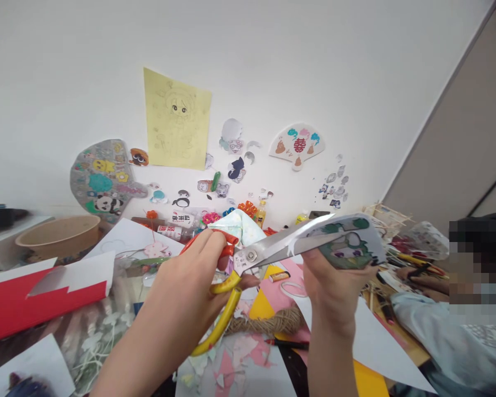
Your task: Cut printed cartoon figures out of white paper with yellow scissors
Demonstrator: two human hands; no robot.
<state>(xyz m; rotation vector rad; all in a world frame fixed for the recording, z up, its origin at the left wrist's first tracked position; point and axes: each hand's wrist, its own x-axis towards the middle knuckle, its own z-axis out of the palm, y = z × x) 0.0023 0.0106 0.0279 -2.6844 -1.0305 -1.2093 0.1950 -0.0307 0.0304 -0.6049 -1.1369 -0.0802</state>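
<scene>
My left hand is wrapped round the handles of a pair of scissors, one grip red and one yellow. The blades point right and stand apart. Between them is the edge of a paper cut-out with a green-haired cartoon drawing. My right hand pinches that cut-out from below, thumb in front. Under the hands lie a hank of brown twine and pink and pale paper scraps on a white sheet.
A tan bowl and red card are at the left. A yellow drawing and a decorated fan are on the wall. Small bottles stand at the back. Another person's sleeve is at the right.
</scene>
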